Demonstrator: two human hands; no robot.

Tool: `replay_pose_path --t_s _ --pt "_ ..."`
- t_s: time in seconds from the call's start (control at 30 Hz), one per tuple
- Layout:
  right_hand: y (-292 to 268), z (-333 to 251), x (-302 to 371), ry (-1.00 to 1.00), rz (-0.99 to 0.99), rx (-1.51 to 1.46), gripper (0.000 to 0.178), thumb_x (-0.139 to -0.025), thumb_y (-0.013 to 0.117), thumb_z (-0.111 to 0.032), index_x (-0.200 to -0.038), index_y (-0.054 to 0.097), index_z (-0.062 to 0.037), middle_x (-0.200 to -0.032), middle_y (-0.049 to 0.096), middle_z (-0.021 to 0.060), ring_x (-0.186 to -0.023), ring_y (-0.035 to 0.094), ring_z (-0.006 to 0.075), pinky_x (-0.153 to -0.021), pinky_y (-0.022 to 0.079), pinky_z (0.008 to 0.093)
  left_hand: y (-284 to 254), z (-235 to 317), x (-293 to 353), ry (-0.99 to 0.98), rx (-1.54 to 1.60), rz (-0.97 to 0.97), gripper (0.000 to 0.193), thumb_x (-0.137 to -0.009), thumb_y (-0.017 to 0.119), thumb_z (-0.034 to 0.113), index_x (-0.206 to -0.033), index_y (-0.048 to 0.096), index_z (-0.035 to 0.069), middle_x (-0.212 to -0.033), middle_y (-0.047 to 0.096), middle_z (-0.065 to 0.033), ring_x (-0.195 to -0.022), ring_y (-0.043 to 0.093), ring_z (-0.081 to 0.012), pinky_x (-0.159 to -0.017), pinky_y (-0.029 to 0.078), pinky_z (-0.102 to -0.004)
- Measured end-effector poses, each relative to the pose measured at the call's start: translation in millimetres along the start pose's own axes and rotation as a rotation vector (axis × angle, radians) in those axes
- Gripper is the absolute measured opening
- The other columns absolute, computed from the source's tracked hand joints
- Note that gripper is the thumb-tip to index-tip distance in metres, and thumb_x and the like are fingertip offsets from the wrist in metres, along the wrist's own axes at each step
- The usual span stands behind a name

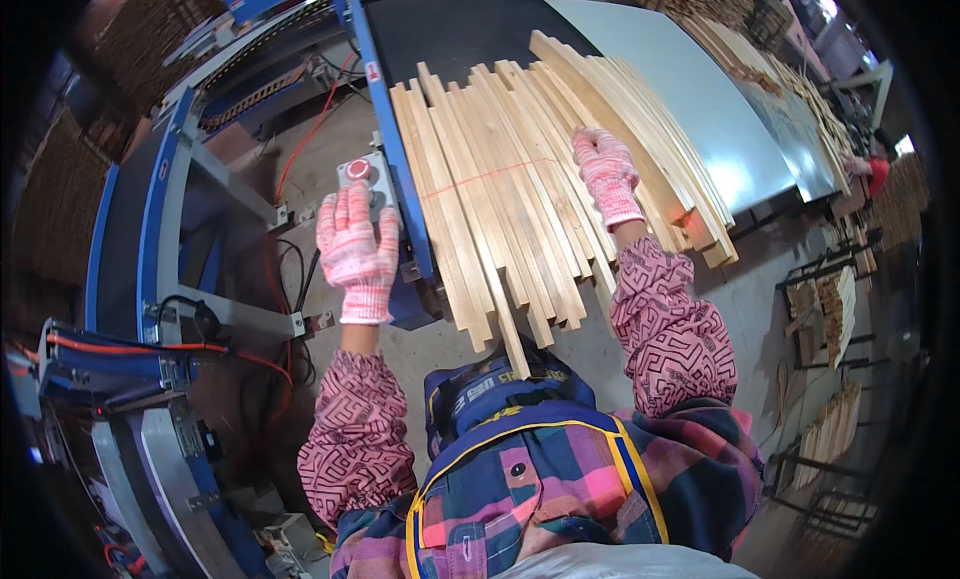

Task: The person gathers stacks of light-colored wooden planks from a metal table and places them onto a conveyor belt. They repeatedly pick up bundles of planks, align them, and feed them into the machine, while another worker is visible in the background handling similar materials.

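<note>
My left hand [358, 254], in a pink-and-white knit glove, lies with fingers stretched out over a grey control box [378, 171] with a red push button [359, 170]. Its fingertips reach the box just below the button. In a matching glove, my right hand [607, 176] is curled over a wooden strip [650, 184] at the right part of a wide row of strips. The other pale wooden strips [490, 179] lie side by side, their near ends uneven. One strip sticks out toward my apron. A thin red line crosses the row.
Beneath the strips runs a dark conveyor belt [470, 24] with a blue side rail [385, 129]. A smooth grey metal table [680, 99] adjoins it on the right. Blue machine frames [165, 189] and orange cables stand at left. Racks of wood [835, 319] and another person's red sleeve [878, 177] are far right.
</note>
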State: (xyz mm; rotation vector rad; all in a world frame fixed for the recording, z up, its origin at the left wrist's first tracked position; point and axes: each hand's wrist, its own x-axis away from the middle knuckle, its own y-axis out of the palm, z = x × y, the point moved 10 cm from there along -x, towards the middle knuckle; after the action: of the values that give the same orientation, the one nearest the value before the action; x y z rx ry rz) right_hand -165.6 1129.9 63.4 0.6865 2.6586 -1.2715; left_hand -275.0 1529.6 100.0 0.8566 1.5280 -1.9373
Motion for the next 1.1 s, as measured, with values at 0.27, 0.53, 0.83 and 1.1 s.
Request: replay_pose_path --t_s 0.27,0.53,0.83,1.1 --pt "-49.0 37.1 47.8 0.284 0.012 -0.696 0.028 -0.098 0.064 -0.024 -0.121 0.066 -0.0086 -0.074 0.058 -0.0034 -0.051 0.046 0.0028 -0.044 0.037 0.0202 28.2 0.8 0.2 0.133 -0.211 -0.041 0.055 -0.088 0.067 0.035 -0.137 0.056 0.010 -0.131 0.063 -0.0099 -0.127 0.053 -0.0312 -0.115 0.032 -0.0487" --pt "-34.0 7.6 57.3 0.146 -0.091 -0.663 0.026 -0.099 0.061 -0.012 -0.124 0.065 -0.0068 -0.083 0.060 -0.0011 -0.061 0.048 0.0038 -0.051 0.040 0.0178 22.6 9.6 -11.9 0.103 -0.224 -0.154 0.056 -0.088 0.067 0.036 -0.136 0.057 0.009 -0.133 0.062 -0.0113 -0.127 0.052 -0.0336 -0.115 0.031 -0.0485" --pt "25.0 -133.2 160.3 0.009 -1.091 -1.305 0.069 -0.097 0.061 -0.018 -0.156 0.027 -0.0119 -0.099 0.067 0.0051 -0.068 0.060 0.0079 -0.056 0.048 0.0212 -11.6 135.6 15.4 0.107 0.819 -0.449 0.046 -0.089 0.072 0.012 -0.132 0.058 0.003 -0.113 0.067 -0.0138 -0.097 0.066 -0.0250 -0.084 0.053 -0.0335" --pt "43.5 -87.3 161.1 0.175 -1.018 -0.942 0.068 -0.095 0.068 -0.027 -0.150 0.038 -0.0030 -0.088 0.068 0.0011 -0.064 0.060 0.0076 -0.058 0.050 0.0212 37.1 -15.7 98.0 -0.687 0.800 -0.421 0.029 -0.086 0.074 0.017 -0.113 0.070 0.007 -0.103 0.072 -0.0126 -0.089 0.069 -0.0292 -0.083 0.055 -0.0374"
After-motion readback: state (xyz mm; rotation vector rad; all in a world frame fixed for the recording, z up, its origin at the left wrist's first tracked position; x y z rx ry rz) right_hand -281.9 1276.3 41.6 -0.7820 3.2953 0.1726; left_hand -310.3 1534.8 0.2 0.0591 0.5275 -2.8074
